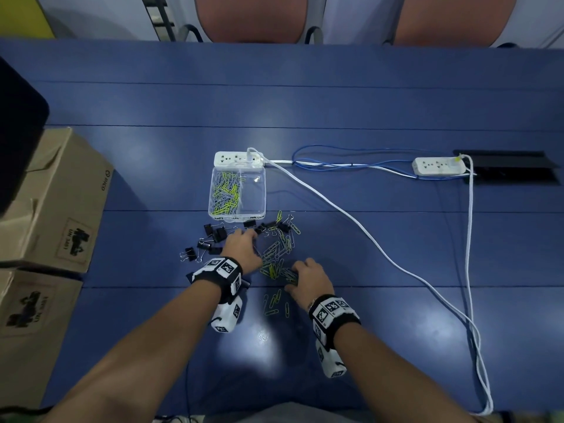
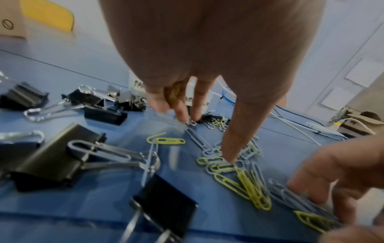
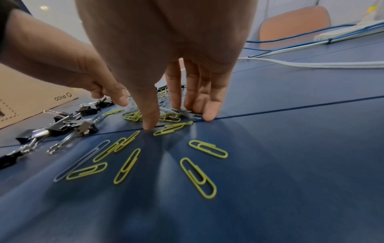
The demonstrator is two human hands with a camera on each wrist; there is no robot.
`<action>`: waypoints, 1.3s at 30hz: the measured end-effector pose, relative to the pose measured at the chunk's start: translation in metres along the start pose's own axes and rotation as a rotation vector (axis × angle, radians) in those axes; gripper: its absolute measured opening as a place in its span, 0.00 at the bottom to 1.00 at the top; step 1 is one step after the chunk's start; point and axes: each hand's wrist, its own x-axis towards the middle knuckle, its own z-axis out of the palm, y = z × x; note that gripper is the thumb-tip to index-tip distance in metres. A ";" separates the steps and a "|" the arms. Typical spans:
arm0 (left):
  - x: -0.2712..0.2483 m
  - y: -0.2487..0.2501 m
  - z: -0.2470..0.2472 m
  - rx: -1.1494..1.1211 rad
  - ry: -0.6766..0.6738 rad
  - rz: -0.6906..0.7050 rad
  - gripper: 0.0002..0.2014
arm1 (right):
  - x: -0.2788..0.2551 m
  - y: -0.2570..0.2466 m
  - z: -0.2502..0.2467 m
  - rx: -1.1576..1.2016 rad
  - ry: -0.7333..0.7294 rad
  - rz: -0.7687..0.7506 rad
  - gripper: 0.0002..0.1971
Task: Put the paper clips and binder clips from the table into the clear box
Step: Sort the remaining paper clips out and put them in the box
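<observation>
Blue table [image 1: 366, 111] carries a clear box [image 1: 262, 190] part-filled with paper clips [image 1: 225, 193]; more lie below it beside binder clips [image 1: 213, 233]. Left hand [image 2: 207, 57] spreads thumb and fingers over the scatter. Right hand [image 3: 166, 49] presses straight fingers [image 3: 212, 106] onto grey clips.

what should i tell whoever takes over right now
Left hand: fingers down among the binder clips, holding something yellow I can't make out.
Right hand: straight fingers pressing a bunch of paper clips on the table.
Box: open by the power strip, paper clips in its left half, right half looks empty.
Left: all binder clips and the loose paper clips near both hands.
</observation>
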 end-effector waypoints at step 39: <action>-0.015 -0.005 -0.054 -0.492 0.119 -0.196 0.07 | 0.000 -0.020 -0.036 0.360 0.095 0.009 0.05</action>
